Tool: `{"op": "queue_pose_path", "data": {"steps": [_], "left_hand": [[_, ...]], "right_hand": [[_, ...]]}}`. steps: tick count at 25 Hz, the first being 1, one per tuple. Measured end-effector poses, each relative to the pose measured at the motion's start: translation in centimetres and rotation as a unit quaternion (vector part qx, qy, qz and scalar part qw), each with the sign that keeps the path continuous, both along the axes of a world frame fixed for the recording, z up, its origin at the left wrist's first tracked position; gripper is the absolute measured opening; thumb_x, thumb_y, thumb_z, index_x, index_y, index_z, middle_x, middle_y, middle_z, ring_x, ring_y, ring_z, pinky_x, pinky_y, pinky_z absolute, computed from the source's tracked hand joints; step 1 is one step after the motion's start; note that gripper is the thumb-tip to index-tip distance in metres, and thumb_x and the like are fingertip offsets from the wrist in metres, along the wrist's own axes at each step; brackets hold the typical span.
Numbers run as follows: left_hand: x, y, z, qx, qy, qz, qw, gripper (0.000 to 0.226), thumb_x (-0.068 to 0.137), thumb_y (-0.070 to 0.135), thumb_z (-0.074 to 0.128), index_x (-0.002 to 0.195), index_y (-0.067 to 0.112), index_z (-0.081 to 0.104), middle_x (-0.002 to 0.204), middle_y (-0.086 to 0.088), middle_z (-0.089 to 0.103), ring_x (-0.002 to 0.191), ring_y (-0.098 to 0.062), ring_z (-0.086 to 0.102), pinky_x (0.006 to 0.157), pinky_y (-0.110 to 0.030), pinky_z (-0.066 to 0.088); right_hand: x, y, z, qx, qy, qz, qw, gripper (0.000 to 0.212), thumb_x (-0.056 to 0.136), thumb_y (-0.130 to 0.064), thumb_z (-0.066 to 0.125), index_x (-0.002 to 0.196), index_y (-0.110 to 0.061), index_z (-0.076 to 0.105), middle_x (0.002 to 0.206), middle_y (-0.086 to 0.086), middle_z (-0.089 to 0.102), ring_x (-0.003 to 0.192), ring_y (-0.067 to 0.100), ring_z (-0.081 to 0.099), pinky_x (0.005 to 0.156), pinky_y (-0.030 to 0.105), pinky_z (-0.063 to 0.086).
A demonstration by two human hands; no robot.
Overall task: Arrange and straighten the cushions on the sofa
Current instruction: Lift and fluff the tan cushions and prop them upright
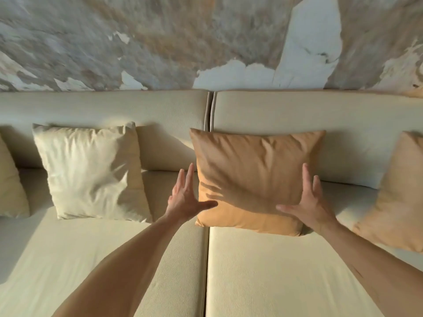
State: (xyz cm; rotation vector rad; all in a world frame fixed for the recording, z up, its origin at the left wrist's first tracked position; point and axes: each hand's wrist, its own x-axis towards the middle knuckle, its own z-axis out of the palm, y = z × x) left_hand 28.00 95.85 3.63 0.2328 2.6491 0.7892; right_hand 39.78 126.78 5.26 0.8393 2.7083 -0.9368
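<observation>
A tan cushion (254, 170) leans upright against the backrest of the cream sofa (263, 271), just right of the seam between the two seats. My left hand (186, 197) is at its left edge, fingers spread, thumb over the lower front. My right hand (307, 202) lies flat at its right edge, thumb on the front. Neither hand is closed around it. A cream cushion (91, 172) leans tilted on the left seat.
Another cream cushion (10, 179) is cut off at the far left and a second tan cushion (398, 195) at the far right. A marbled wall (160, 42) rises behind the backrest. The seat fronts lie bare below my arms.
</observation>
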Motion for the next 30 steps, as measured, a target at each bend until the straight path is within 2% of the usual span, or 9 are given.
{"op": "queue_pose_path", "data": {"steps": [2, 4, 6, 9, 15, 19, 23, 27, 30], "left_hand": [[-1.6, 1.9, -2.9, 0.063, -0.009, -0.005, 0.998, 0.142, 0.057, 0.055, 0.089, 0.153, 0.042, -0.015, 0.166, -0.004, -0.005, 0.151, -0.03, 0.012, 0.117, -0.052, 0.026], [-2.6, 3.2, -4.7, 0.109, -0.006, -0.003, 0.994, 0.146, 0.053, 0.053, 0.09, 0.153, 0.042, -0.016, 0.164, -0.002, 0.0, 0.146, -0.029, 0.024, 0.114, -0.049, 0.034], [-3.4, 3.8, -5.8, 0.136, 0.009, -0.008, 0.991, 0.149, 0.051, 0.052, 0.091, 0.154, 0.038, -0.016, 0.163, 0.0, 0.007, 0.142, -0.025, 0.03, 0.109, -0.04, 0.036], [-4.0, 4.0, -6.1, 0.15, 0.008, -0.005, 0.989, 0.149, 0.053, 0.039, 0.095, 0.154, 0.039, -0.014, 0.162, -0.001, 0.016, 0.139, -0.022, 0.033, 0.1, -0.029, 0.035], [-4.2, 3.1, -4.4, 0.145, 0.002, 0.014, 0.989, 0.143, 0.056, 0.038, 0.092, 0.146, 0.055, -0.018, 0.158, 0.005, 0.023, 0.133, -0.023, 0.043, 0.102, -0.045, 0.046], [-4.6, 2.3, -4.2, 0.128, -0.011, 0.005, 0.992, 0.142, 0.058, 0.039, 0.091, 0.144, 0.057, -0.021, 0.159, 0.005, 0.018, 0.133, -0.025, 0.044, 0.101, -0.047, 0.047], [-4.6, 2.3, -4.2, 0.12, -0.017, -0.009, 0.993, 0.143, 0.061, 0.038, 0.091, 0.146, 0.053, -0.023, 0.16, 0.003, 0.016, 0.135, -0.026, 0.042, 0.101, -0.045, 0.046], [-4.2, 2.4, -4.0, 0.117, -0.011, -0.007, 0.993, 0.141, 0.061, 0.04, 0.089, 0.143, 0.057, -0.024, 0.16, 0.005, 0.018, 0.132, -0.027, 0.047, 0.096, -0.042, 0.048], [-4.2, 2.9, -4.1, 0.107, -0.014, -0.021, 0.994, 0.142, 0.062, 0.038, 0.089, 0.144, 0.054, -0.025, 0.161, 0.006, 0.016, 0.134, -0.026, 0.044, 0.092, -0.037, 0.045]], "right_hand": [[-1.7, 0.7, -3.4, -0.03, 0.038, -0.044, 0.998, 0.142, 0.055, -0.048, 0.09, 0.141, -0.056, -0.023, 0.162, 0.017, -0.007, 0.145, 0.037, 0.021, 0.106, 0.051, 0.031], [-2.6, 1.3, -5.6, -0.038, 0.082, -0.072, 0.993, 0.146, 0.05, -0.044, 0.093, 0.141, -0.057, -0.02, 0.16, 0.018, 0.004, 0.143, 0.037, 0.025, 0.106, 0.049, 0.03], [-3.1, 1.7, -6.9, -0.039, 0.126, -0.079, 0.988, 0.147, 0.047, -0.041, 0.094, 0.143, -0.055, -0.016, 0.155, 0.015, 0.017, 0.139, 0.032, 0.029, 0.105, 0.043, 0.03], [-3.3, 1.6, -7.3, -0.048, 0.155, -0.072, 0.984, 0.145, 0.049, -0.039, 0.094, 0.146, -0.052, -0.013, 0.156, 0.006, 0.019, 0.14, 0.022, 0.026, 0.104, 0.031, 0.023], [-3.9, -0.4, -6.8, -0.063, 0.177, -0.058, 0.981, 0.144, 0.05, -0.038, 0.093, 0.148, -0.048, -0.011, 0.158, 0.003, 0.016, 0.138, 0.011, 0.021, 0.103, 0.029, 0.021], [-4.1, -1.4, -6.9, -0.051, 0.171, -0.044, 0.983, 0.142, 0.052, -0.039, 0.092, 0.149, -0.045, -0.011, 0.158, 0.009, 0.013, 0.138, 0.014, 0.02, 0.103, 0.029, 0.02], [-4.0, -1.5, -6.7, -0.026, 0.147, -0.043, 0.988, 0.142, 0.053, -0.045, 0.09, 0.148, -0.046, -0.014, 0.158, 0.013, 0.011, 0.138, 0.022, 0.023, 0.104, 0.04, 0.029], [-3.8, -1.4, -6.4, -0.004, 0.167, -0.049, 0.985, 0.14, 0.051, -0.05, 0.089, 0.149, -0.045, -0.011, 0.159, 0.008, 0.014, 0.138, 0.02, 0.025, 0.1, 0.042, 0.032], [-3.6, -0.6, -6.5, -0.011, 0.157, -0.055, 0.986, 0.14, 0.051, -0.048, 0.089, 0.15, -0.043, -0.011, 0.16, 0.008, 0.012, 0.143, 0.022, 0.02, 0.107, 0.044, 0.029]]}}
